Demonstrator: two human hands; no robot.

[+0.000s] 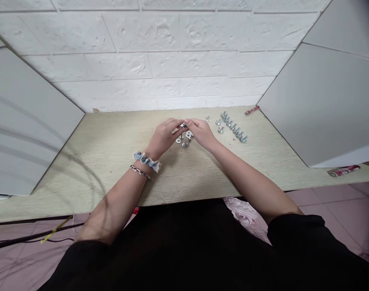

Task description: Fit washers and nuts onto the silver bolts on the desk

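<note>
Fingers [191, 123] pinch a shiny metal piece [183, 125]; a round washer [178, 140] lies flat.

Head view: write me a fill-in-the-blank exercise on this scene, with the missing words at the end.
1. The ruffled band is worn on the ____ wrist.
2. The left hand and right hand hold a small ____ part.
3. In the picture, the row of bolts is to the ____ of both hands.
4. The sleeves are ____.

Missing words: left; metal; right; black.

Bolts [233, 127] lining this desk [117, 137] suggest a workroom.
</note>
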